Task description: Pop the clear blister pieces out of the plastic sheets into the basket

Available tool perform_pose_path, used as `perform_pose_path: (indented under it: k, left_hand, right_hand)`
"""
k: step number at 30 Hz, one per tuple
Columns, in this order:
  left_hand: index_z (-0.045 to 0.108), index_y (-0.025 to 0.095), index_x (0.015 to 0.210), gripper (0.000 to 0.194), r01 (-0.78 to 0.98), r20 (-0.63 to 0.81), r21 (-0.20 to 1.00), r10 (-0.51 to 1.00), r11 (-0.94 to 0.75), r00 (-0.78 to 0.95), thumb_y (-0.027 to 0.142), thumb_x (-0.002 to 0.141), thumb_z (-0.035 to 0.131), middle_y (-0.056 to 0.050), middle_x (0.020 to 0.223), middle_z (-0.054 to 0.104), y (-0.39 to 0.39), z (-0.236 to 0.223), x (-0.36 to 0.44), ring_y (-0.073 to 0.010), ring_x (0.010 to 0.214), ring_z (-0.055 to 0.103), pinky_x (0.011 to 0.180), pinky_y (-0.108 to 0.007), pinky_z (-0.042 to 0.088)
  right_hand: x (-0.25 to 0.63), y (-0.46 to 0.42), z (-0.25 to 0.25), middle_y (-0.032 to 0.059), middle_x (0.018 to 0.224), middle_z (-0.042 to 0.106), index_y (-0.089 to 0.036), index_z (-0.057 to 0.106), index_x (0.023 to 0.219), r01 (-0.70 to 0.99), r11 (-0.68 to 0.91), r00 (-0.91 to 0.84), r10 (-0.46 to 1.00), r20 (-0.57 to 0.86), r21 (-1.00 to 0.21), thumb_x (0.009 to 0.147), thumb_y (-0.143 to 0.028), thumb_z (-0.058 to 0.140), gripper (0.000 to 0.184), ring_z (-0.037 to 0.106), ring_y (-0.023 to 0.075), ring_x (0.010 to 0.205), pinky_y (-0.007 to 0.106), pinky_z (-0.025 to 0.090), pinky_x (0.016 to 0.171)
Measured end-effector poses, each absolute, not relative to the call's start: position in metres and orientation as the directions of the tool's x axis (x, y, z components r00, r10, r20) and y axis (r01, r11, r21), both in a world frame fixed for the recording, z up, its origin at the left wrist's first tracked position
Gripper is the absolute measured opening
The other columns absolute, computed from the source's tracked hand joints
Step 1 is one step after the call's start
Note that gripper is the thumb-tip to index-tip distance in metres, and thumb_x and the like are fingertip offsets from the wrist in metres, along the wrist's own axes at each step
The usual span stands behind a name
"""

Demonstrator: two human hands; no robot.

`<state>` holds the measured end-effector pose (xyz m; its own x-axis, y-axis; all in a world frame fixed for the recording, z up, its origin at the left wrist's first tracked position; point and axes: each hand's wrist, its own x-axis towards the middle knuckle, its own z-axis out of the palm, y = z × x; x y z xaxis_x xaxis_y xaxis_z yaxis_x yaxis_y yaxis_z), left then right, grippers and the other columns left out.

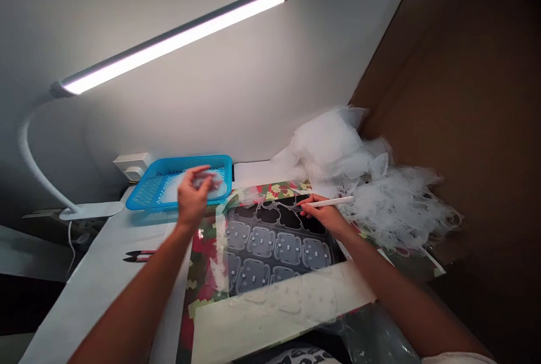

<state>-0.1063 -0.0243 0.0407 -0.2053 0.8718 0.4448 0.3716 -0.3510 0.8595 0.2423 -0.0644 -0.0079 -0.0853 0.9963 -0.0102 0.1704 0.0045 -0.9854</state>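
My left hand (193,192) is over the front of a blue plastic basket (143,190). Its thumb and fingers are curved and apart, with some blur at the tips. Thin translucent pieces (171,188) lie in the basket under it. My right hand (323,214) is closed around a white pen-like tool (332,202), which points left over a dark sheet. That sheet (264,257) carries rows of translucent cut shapes with small holes and raised white dots. Along its far rows the shapes show as black outlined openings, and my right hand is just above them.
A heap of translucent film scraps (333,150) rises at the back right beside a brown cardboard panel (473,127). Black-tipped tweezers (138,256) lie at left. A lit lamp bar (177,40) hangs above. A pale strip (270,310) crosses the front of the patterned mat (198,285).
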Motion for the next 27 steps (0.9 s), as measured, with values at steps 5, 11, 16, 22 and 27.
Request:
perform_pose_path:
  k: [5, 11, 16, 22, 27]
  left_hand:
    - [0.06, 0.009, 0.119, 0.044, 0.718, 0.574, 0.549, 0.818, -0.428, 0.048, 0.044, 0.095, 0.051, -0.013, 0.116, 0.066, -0.003, 0.06, -0.12, -0.0295, 0.116, 0.057, 0.108, -0.056, 0.034]
    - [0.047, 0.034, 0.142, 0.056, 0.554, 0.195, 0.31, 0.622, -0.772, 0.758, 0.06, 0.092, 0.047, -0.003, 0.15, 0.045, -0.074, -0.004, -0.042, -0.0255, 0.137, 0.042, 0.109, -0.041, 0.038]
    - [0.03, 0.034, 0.151, 0.063, 0.656, 0.064, 0.121, 0.665, -0.745, 0.744, 0.062, 0.095, 0.035, -0.007, 0.161, 0.02, -0.053, -0.022, -0.052, -0.0294, 0.147, 0.023, 0.117, -0.054, 0.019]
    - [0.055, 0.027, 0.136, 0.051, 0.66, 0.251, -0.023, 0.634, -0.751, 0.731, 0.052, 0.092, 0.054, -0.011, 0.147, 0.048, -0.035, -0.012, -0.059, -0.0318, 0.138, 0.041, 0.113, -0.053, 0.029]
    - [0.056, 0.023, 0.132, 0.037, 0.57, 0.325, 0.089, 0.565, -0.817, 0.759, 0.03, 0.096, 0.051, -0.013, 0.142, 0.052, -0.097, -0.026, -0.01, -0.0277, 0.134, 0.046, 0.106, -0.046, 0.043]
  right_hand:
    - [0.264, -0.072, -0.015, 0.0117, 0.131, 0.06, -0.016, 0.06, 0.074, 0.065, -0.08, -0.047, 0.995, -0.083, -0.995, 0.072, -0.045, 0.075, 0.032, 0.068, 0.011, 0.064, 0.018, 0.047, 0.043]
    - [0.255, -0.056, -0.028, 0.0059, 0.094, 0.072, -0.018, 0.059, 0.075, -0.021, -0.11, -0.093, 0.99, -0.107, -0.994, 0.07, -0.04, 0.078, 0.029, 0.072, 0.0182, 0.084, 0.026, 0.059, 0.066]
    - [0.253, -0.017, -0.038, 0.0013, 0.08, 0.07, -0.019, 0.059, 0.07, 0.003, 0.032, 0.029, 0.999, 0.032, -0.999, 0.066, -0.046, 0.08, 0.034, 0.069, 0.0164, 0.08, 0.032, 0.057, 0.079]
    - [0.268, -0.015, -0.018, 0.0065, 0.105, 0.069, -0.02, 0.055, 0.069, -0.017, 0.073, 0.015, 0.997, 0.073, -0.997, 0.071, -0.049, 0.076, 0.036, 0.067, 0.0146, 0.07, 0.028, 0.055, 0.058]
    - [0.274, -0.076, 0.0, 0.0069, 0.108, 0.068, -0.019, 0.058, 0.073, 0.253, 0.227, -0.337, 0.932, 0.134, -0.941, 0.085, -0.036, 0.065, 0.021, 0.067, 0.0189, 0.089, 0.034, 0.054, 0.079]
